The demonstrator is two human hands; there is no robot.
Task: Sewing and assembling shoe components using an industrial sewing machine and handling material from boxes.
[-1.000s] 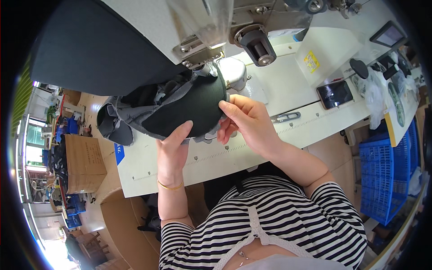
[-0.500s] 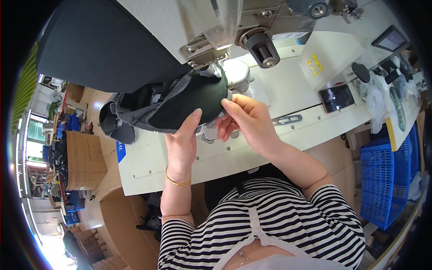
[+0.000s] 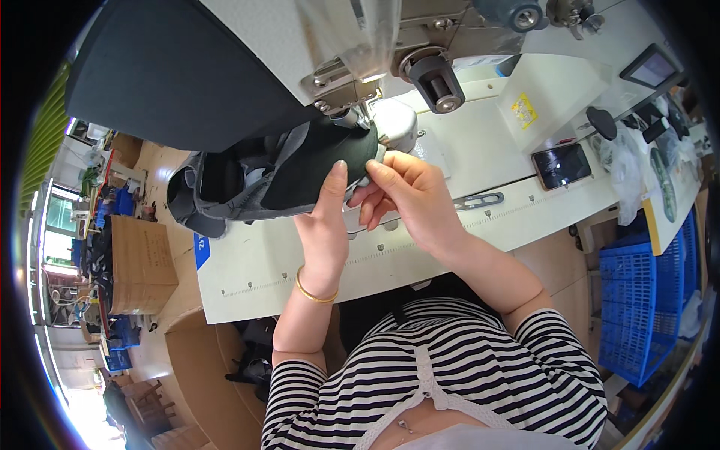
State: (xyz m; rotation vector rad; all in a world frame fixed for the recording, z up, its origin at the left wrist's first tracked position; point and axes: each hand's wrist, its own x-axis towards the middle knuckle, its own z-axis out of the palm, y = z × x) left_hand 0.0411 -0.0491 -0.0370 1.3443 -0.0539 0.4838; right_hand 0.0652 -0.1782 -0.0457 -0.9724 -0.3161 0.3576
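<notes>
A dark green and grey sewn fabric piece [image 3: 304, 171], hollow and curved, lies under the needle area of a sewing machine [image 3: 352, 71]. Its far right edge touches the metal presser foot [image 3: 361, 118]. My left hand [image 3: 322, 229] grips the piece's near edge, thumb on top of the green panel and fingers hidden underneath. To the right, my right hand [image 3: 409, 196] pinches the pale trim at the piece's right edge between thumb and finger, the other fingers curled. The left end of the piece hangs over the table's left side.
Thread snips [image 3: 480, 200] lie on the white table [image 3: 352, 277] right of my right hand. Behind them rests a phone [image 3: 562, 165]. Plastic bags [image 3: 626, 180] sit at the far right above blue crates [image 3: 637, 307]. Cardboard boxes [image 3: 142, 255] stand on the left.
My left hand has slid to the right along the near edge, closer to my right hand. The fabric piece has turned slightly, showing more of its hollow inside; my right hand has barely shifted.
</notes>
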